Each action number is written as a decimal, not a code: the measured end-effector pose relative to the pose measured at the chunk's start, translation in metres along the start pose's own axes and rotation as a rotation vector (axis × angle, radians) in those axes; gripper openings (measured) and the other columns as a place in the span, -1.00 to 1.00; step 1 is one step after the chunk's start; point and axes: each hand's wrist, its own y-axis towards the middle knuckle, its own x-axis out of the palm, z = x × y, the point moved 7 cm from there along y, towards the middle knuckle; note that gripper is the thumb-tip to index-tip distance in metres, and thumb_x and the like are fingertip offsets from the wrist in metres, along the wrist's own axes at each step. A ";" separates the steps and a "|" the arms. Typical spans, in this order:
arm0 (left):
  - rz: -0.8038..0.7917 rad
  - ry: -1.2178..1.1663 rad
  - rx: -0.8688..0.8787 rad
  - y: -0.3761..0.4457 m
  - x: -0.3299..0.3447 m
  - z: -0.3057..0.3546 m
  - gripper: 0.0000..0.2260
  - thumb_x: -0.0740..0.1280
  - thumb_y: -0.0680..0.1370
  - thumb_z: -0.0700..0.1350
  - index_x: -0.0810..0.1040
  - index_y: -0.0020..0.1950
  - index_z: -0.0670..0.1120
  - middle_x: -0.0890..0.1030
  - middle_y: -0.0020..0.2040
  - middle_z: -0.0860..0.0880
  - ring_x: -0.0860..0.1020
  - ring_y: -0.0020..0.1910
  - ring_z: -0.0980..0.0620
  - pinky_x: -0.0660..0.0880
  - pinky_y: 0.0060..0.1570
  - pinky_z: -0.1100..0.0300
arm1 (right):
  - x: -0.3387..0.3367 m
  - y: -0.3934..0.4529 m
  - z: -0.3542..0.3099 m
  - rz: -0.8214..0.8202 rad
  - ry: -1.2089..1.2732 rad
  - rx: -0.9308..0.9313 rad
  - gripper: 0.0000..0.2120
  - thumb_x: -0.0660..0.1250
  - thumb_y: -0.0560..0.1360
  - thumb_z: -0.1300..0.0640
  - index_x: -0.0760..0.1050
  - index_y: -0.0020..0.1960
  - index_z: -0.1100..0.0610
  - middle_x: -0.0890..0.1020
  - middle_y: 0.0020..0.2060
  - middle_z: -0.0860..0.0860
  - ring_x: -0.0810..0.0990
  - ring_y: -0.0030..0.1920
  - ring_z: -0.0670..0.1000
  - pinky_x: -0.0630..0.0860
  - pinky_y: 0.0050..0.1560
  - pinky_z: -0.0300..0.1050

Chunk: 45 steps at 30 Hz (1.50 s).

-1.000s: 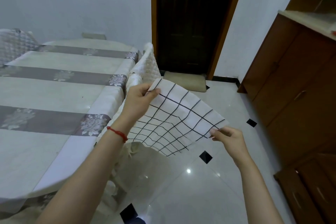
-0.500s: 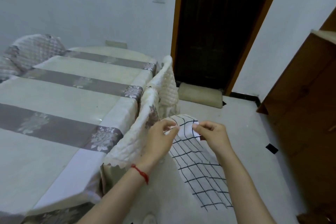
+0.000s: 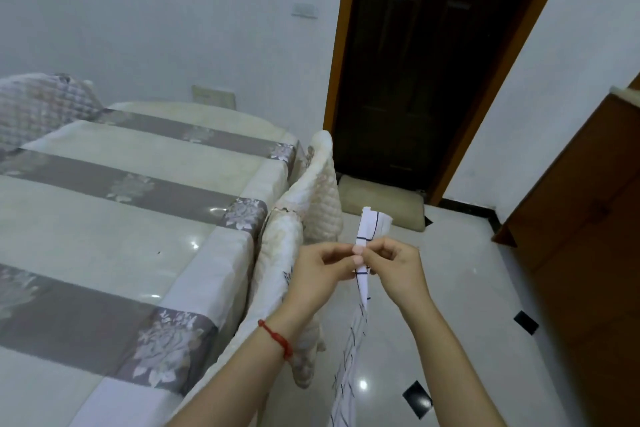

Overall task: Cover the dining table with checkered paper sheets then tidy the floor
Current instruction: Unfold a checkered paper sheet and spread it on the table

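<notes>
A white paper sheet with a black grid [image 3: 369, 229] hangs edge-on between my two hands, its top sticking up above my fingers and its lower part trailing down toward the floor. My left hand [image 3: 320, 274], with a red thread on the wrist, pinches the sheet from the left. My right hand [image 3: 394, 270] pinches it from the right at the same spot, fingertips touching. Both hands are held over the floor, to the right of the dining table [image 3: 114, 239], which wears a cream cloth with grey floral bands.
Two chairs with quilted cream covers [image 3: 304, 218] stand against the table's right side, just left of my hands. A dark door [image 3: 440, 62] and a beige mat [image 3: 381, 201] lie ahead. A brown wooden cabinet [image 3: 588, 236] stands at the right. The glossy tiled floor [image 3: 457, 288] has small black insets.
A second ago the sheet was spread wide between my hands. My hands have come together and the sheet now hangs narrow and edge-on. My view has swung left toward the table.
</notes>
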 end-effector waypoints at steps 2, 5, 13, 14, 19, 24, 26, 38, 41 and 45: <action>0.019 -0.012 -0.003 0.015 -0.009 0.001 -0.79 0.40 0.42 -0.32 0.67 -0.23 -0.01 0.70 -0.31 0.05 0.67 -0.24 0.10 0.58 -0.24 0.29 | 0.008 0.016 0.001 -0.013 0.015 0.006 -0.78 0.40 0.41 0.30 0.55 -0.39 0.13 0.58 -0.55 -0.11 0.52 -0.47 -0.23 0.44 -0.41 -0.40; 0.084 -0.033 -0.016 0.033 -0.021 -0.002 -0.86 0.41 0.41 -0.32 0.68 -0.24 -0.09 0.69 -0.35 0.02 0.66 -0.28 0.09 0.54 -0.30 0.34 | 0.017 0.037 0.000 -0.048 0.045 -0.010 -0.79 0.41 0.41 0.26 0.56 -0.39 0.11 0.58 -0.53 -0.10 0.51 -0.45 -0.21 0.44 -0.40 -0.38; 0.351 0.035 -0.002 0.079 -0.060 0.011 -0.89 0.39 0.45 -0.25 0.64 -0.28 -0.17 0.65 -0.27 -0.27 0.60 -0.28 -0.09 0.59 -0.20 0.04 | 0.054 0.098 -0.014 -0.230 0.109 -0.078 -0.80 0.38 0.43 0.32 0.60 -0.31 0.10 0.63 -0.48 -0.14 0.53 -0.43 -0.28 0.44 -0.38 -0.45; 0.380 0.030 0.006 0.084 -0.065 0.013 -0.89 0.38 0.46 -0.25 0.64 -0.27 -0.19 0.65 -0.27 -0.24 0.61 -0.28 -0.06 0.60 -0.20 0.08 | 0.058 0.107 -0.015 -0.254 0.122 -0.081 -0.81 0.37 0.43 0.33 0.60 -0.29 0.12 0.63 -0.48 -0.15 0.54 -0.43 -0.28 0.44 -0.38 -0.45; 0.515 0.000 0.015 0.104 -0.085 0.015 -0.86 0.36 0.47 -0.24 0.64 -0.28 -0.14 0.69 -0.26 -0.13 0.67 -0.20 -0.03 0.59 -0.21 0.25 | 0.083 0.146 -0.020 -0.388 0.146 -0.106 -0.85 0.37 0.43 0.34 0.60 -0.26 0.15 0.64 -0.47 -0.15 0.56 -0.41 -0.27 0.45 -0.36 -0.44; 0.655 -0.014 0.055 0.107 -0.105 0.026 -0.78 0.33 0.50 -0.25 0.63 -0.32 -0.05 0.63 -0.40 0.03 0.58 -0.36 0.11 0.49 -0.37 0.34 | 0.092 0.183 -0.009 -0.387 0.129 -0.092 -0.82 0.37 0.44 0.27 0.58 -0.32 0.09 0.63 -0.47 -0.12 0.57 -0.39 -0.24 0.45 -0.35 -0.43; 0.707 -0.027 0.077 0.102 -0.117 0.032 -0.80 0.31 0.51 -0.24 0.59 -0.29 -0.07 0.59 -0.46 0.08 0.53 -0.44 0.19 0.46 -0.43 0.38 | 0.087 0.201 0.010 -0.313 0.104 -0.031 -0.85 0.38 0.45 0.16 0.58 -0.30 0.08 0.62 -0.43 -0.08 0.56 -0.34 -0.17 0.46 -0.31 -0.34; 0.860 -0.096 0.171 0.049 -0.180 0.049 -0.73 0.25 0.55 -0.19 0.58 -0.32 -0.01 0.48 -0.45 0.10 0.40 -0.46 0.22 0.36 -0.41 0.46 | 0.187 0.222 0.057 -0.689 0.215 0.358 -0.69 0.24 0.54 0.02 0.41 0.23 0.11 0.56 -0.07 0.02 0.58 0.06 0.02 0.51 0.06 0.02; 0.918 -0.128 0.194 0.032 -0.194 0.051 -0.78 0.26 0.53 -0.18 0.57 -0.28 -0.01 0.55 -0.38 0.07 0.49 -0.38 0.19 0.45 -0.31 0.41 | 0.204 0.216 0.051 -0.770 0.243 0.413 -0.84 0.29 0.51 0.05 0.42 -0.24 0.01 0.40 -0.41 -0.06 0.40 -0.44 -0.13 0.29 -0.42 -0.26; 1.018 -0.165 0.190 0.009 -0.208 0.048 -0.82 0.23 0.55 -0.19 0.53 -0.24 -0.07 0.62 -0.41 0.10 0.58 -0.41 0.20 0.51 -0.40 0.39 | 0.224 0.211 0.041 -0.822 0.279 0.385 -0.74 0.29 0.51 0.16 0.42 -0.35 0.12 0.45 -0.55 -0.04 0.38 -0.62 -0.13 0.25 -0.64 -0.34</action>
